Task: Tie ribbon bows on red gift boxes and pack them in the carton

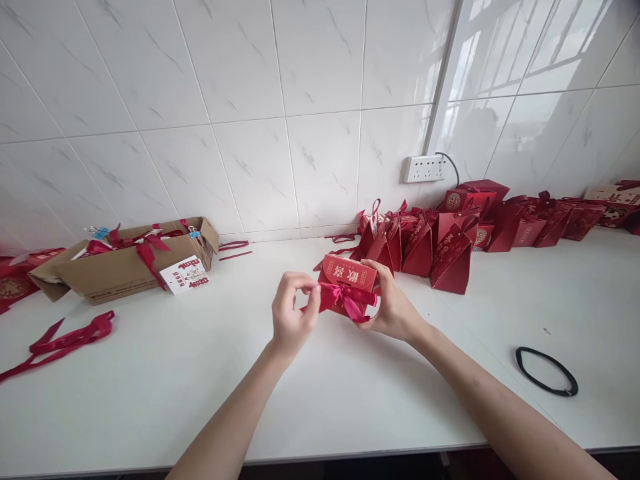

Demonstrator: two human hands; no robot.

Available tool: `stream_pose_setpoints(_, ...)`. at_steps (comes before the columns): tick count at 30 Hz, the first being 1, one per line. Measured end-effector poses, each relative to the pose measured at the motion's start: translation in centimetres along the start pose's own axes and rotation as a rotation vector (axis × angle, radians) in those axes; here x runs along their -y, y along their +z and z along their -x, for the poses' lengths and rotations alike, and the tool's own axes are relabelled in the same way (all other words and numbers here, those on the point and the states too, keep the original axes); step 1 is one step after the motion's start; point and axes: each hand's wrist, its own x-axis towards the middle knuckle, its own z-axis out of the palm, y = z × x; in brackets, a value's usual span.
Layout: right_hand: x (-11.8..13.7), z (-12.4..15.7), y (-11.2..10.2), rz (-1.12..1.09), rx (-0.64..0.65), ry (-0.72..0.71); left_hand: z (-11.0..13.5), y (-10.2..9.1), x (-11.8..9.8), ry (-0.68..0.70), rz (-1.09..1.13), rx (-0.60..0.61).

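Note:
A small red gift box (pixel 349 268) with gold lettering is held a little above the white table, in the middle of the view. Around it runs a dark pink ribbon (pixel 353 308) tied in a bow on the side facing me. My right hand (pixel 393 303) grips the box from its right side, thumb low and fingers over the top. On the left, my left hand (pixel 295 310) pinches a loop or end of the ribbon between thumb and forefinger. The far side of the box is hidden.
Several red gift boxes (pixel 453 257) line the wall at right. A cardboard box (pixel 115 277) with ribbons and a white card (pixel 185 275) stands left. Loose ribbon (pixel 70 343) lies front left, a black band (pixel 546 371) at right. A power strip (pixel 425 169) is on the wall.

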Motion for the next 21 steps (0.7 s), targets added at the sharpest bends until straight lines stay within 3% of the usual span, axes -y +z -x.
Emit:
stream_pose_setpoints(3,0.0,0.0,0.1,-0.001,-0.017,-0.038,0.7,0.5,-0.4,0.463,-0.101,0.115)
stream_pose_setpoints(5,0.0,0.1,0.1,-0.015,-0.025,-0.06,1.0,0.9,-0.7,0.646,-0.149,0.187)
stream_pose_setpoints(8,0.1,0.0,0.1,-0.047,-0.02,-0.065,1.4,1.4,-0.9,0.751,-0.185,0.195)
stream_pose_setpoints(10,0.1,0.0,0.1,-0.038,-0.022,-0.065,1.5,1.4,-0.9,0.726,-0.167,0.196)
stream_pose_setpoints(12,0.2,0.1,0.0,-0.026,-0.028,-0.054,1.5,1.4,-1.0,0.576,-0.111,0.164)
stream_pose_setpoints(13,0.2,0.1,0.0,-0.031,-0.027,-0.039,1.5,1.3,-0.9,0.438,-0.076,0.116)
stream_pose_setpoints(16,0.1,0.2,-0.2,-0.07,-0.003,0.002,0.9,1.1,-0.4,-0.171,0.006,-0.086)
stream_pose_setpoints(18,0.0,0.1,-0.3,-0.086,0.022,0.009,0.4,0.9,0.5,-0.606,0.058,-0.128)
stream_pose_setpoints(19,0.0,0.0,-0.3,-0.096,0.029,0.014,0.1,0.8,1.1,-0.768,0.082,-0.116)
stream_pose_setpoints(21,0.1,-0.2,-0.3,-0.123,0.032,0.035,-0.2,0.5,2.4,-0.948,0.116,-0.086)
